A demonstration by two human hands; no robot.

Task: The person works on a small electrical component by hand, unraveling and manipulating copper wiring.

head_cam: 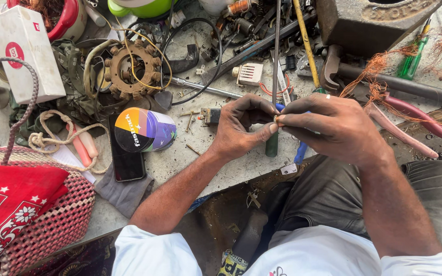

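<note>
Overhead, cluttered grey bench (180, 163): woven pink basket (52, 225) at near left corner, white box (24, 51) toward far left, multicoloured tin (141, 129) mid-bench beside black phone (126, 161). Near front edge, left hand (241, 128) and right hand (333, 128) meet, fingertips pinching one tiny metal part (276, 119) between them; what it is, unclear.

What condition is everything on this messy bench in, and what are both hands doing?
Left hand: pinching a small part.
Right hand: pinching the same part.
Small part: held between fingertips.
Phone: screen dark, lying flat.
Round tin: on its side.
Pink pliers: lying on bench.
Copper wire: tangled.
</note>
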